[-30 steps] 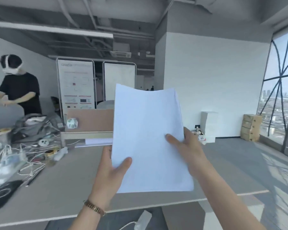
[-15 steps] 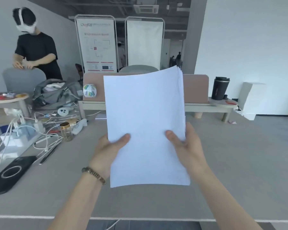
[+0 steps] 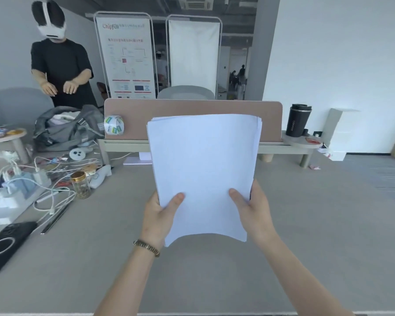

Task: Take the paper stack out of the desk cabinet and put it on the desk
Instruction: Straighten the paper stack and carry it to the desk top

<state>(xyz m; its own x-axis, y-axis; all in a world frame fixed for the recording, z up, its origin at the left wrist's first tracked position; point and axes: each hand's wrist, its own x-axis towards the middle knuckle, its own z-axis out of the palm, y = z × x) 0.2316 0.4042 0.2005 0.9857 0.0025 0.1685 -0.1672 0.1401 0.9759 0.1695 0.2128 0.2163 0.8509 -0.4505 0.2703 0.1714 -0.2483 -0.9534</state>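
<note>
Two hands hold the paper stack (image 3: 203, 174) above the desk (image 3: 317, 236), one on each long edge near the lower end. Left hand (image 3: 160, 215): thumb on the top sheet, fingers hidden under the stack, closed on the left edge; a bracelet (image 3: 146, 247) sits on that wrist. Right hand (image 3: 255, 210): thumb on the top sheet, fingers hidden beneath, closed on the right edge. The stack is raised clear of the desk, tilted away from the camera. Its near edge bows upward in the middle between the two grips. At the far edge the sheets are slightly fanned, corners not flush.

Desk surface below and to the right of the stack is bare grey. Left side is cluttered: a black phone (image 3: 2, 245) at the near left edge, a pen (image 3: 55, 218) just beyond it, white cables (image 3: 53, 197) in a tangle, and a power strip (image 3: 14, 190) with chargers plugged in. A jar (image 3: 80, 184) with a gold lid stands upright beside the cables.

Farther back, a pink divider (image 3: 128, 119) runs across the desk on a low shelf (image 3: 283, 148); the stack's far edge overlaps it in view. A tape roll (image 3: 114, 125) rests against the divider's left end. A grey bag (image 3: 66, 128) lies left of that. A black tumbler (image 3: 298, 120) stands upright on the shelf's right end.

Beyond the desk, a person (image 3: 59, 65) in a black shirt with a headset stands at far left, behind a grey chair (image 3: 18, 106). Two banner stands (image 3: 126, 55) are behind the divider.
</note>
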